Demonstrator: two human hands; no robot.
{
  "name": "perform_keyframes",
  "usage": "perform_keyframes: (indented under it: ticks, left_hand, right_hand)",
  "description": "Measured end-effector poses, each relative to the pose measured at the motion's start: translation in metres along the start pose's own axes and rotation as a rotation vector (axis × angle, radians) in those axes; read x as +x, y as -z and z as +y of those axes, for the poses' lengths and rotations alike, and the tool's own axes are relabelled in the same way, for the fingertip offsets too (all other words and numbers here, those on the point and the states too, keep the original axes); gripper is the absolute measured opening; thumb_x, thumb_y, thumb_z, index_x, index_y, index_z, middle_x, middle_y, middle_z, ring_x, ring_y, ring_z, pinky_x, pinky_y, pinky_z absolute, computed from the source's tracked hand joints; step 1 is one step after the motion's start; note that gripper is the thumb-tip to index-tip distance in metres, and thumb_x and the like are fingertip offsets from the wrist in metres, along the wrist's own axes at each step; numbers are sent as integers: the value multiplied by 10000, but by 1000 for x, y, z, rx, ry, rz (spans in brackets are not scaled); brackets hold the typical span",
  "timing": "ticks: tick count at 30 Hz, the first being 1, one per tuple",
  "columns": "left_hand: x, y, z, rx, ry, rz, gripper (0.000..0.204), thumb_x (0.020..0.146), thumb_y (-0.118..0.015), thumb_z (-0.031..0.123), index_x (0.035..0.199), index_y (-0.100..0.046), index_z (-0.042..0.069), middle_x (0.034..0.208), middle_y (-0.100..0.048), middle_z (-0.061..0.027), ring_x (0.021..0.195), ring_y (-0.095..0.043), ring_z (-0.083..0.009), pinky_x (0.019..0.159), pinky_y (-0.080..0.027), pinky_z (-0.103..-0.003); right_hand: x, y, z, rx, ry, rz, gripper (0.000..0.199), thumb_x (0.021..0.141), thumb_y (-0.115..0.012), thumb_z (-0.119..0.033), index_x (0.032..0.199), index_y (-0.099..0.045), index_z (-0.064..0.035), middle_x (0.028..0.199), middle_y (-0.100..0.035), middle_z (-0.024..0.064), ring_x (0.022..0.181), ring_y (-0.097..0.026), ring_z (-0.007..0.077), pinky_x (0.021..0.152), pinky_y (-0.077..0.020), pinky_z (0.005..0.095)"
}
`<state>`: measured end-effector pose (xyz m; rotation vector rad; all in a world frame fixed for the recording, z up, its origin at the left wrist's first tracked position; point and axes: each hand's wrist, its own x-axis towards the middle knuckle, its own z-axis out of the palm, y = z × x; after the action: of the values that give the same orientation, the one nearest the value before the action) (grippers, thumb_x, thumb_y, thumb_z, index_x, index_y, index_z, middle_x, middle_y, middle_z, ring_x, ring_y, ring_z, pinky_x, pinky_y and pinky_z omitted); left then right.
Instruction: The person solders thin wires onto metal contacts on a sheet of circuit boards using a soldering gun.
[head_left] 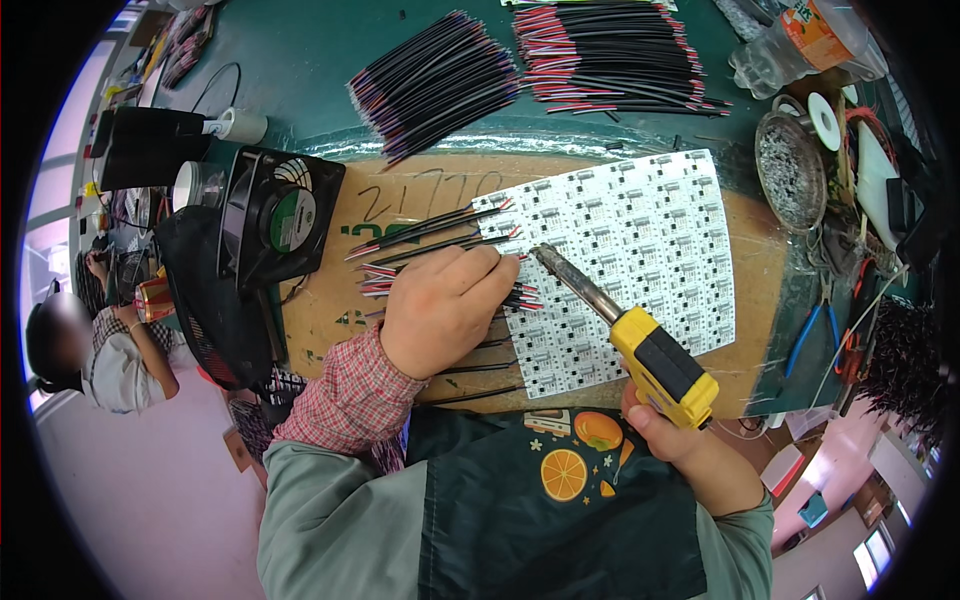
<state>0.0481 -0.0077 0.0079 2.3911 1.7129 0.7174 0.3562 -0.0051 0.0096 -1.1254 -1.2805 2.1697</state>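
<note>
A sheet of small white circuit boards (640,290) lies on a brown cardboard sheet (760,300) in front of me. My left hand (445,305) is closed at the sheet's left edge, fingertips pinching a black cable with stripped red and white ends. Its grip is partly hidden by my knuckles. More black cables (425,228) lie beside and under this hand, some ends resting over the boards. My right hand (660,430) is wrapped round the handle of a yellow and black soldering gun (662,365). The gun's dark metal tip is right beside my left fingertips.
Two piles of black cables (435,85) (620,60) lie at the back. A black fan (285,215) stands left. At right are a metal dish of grey scraps (790,170), a plastic bottle (810,45) and blue-handled pliers (812,325). Another person (120,360) sits far left.
</note>
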Motion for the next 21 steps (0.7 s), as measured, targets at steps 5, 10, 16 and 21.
perform_keyframes:
  ticks: [5, 10, 16, 21]
  left_hand:
    - [-1, -2, 1, -3, 8, -4, 302, 711, -642, 40, 1013, -658, 55, 920, -609, -40, 704, -586, -201, 596, -495, -323]
    - [-1, -3, 2, 1, 12, 6, 310, 719, -634, 40, 1028, -654, 52, 912, -599, -45, 705, -579, -206, 595, -494, -325]
    - [-2, -3, 2, 13, 14, -9, 304, 736, -619, 46, 1038, -648, 48, 898, -587, -49, 707, -579, -208, 594, -494, -325]
    - [-2, -2, 2, 10, 21, -17, 290, 742, -621, 50, 1031, -647, 51, 899, -584, -53, 730, -595, -214, 605, -499, -328]
  right_hand:
    - [0, 0, 0, -25, 16, 8, 264, 801, -712, -69, 1007, -554, -18, 798, -569, 17, 677, -509, 79, 614, -422, 243]
    - [0, 1, 1, -20, 13, 2, 259, 803, -712, -68, 1003, -553, -21, 803, -570, 20, 683, -510, 79, 617, -423, 242]
    - [-2, 2, 4, -22, -5, -1, 267, 809, -711, -76, 1017, -556, -16, 815, -573, 21, 691, -516, 82, 625, -432, 246]
    - [-2, -2, 0, 91, 6, 23, 290, 808, -707, -77, 1044, -557, -1, 827, -579, 30, 702, -527, 95, 638, -445, 252]
